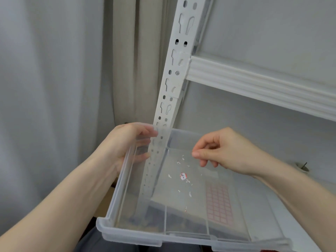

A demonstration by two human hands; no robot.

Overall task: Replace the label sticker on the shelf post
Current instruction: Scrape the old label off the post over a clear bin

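gripping clear tray [116, 186], left hand [125, 142]; right hand [223, 151] pinched, contents unclear.

Clear tray [116, 180] blocks lower post [174, 70]; upper post w/ free access

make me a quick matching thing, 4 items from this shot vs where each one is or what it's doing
Items:
1. left hand
2. right hand
3. crumpled sticker
4. shelf post

States:
A. lying on the bottom of the clear tray among small paper scraps
B. gripping the tray's far left corner
C. standing behind the tray, white with slots
D. fingertips pinched together above the tray

Pairs: 1-B, 2-D, 3-A, 4-C
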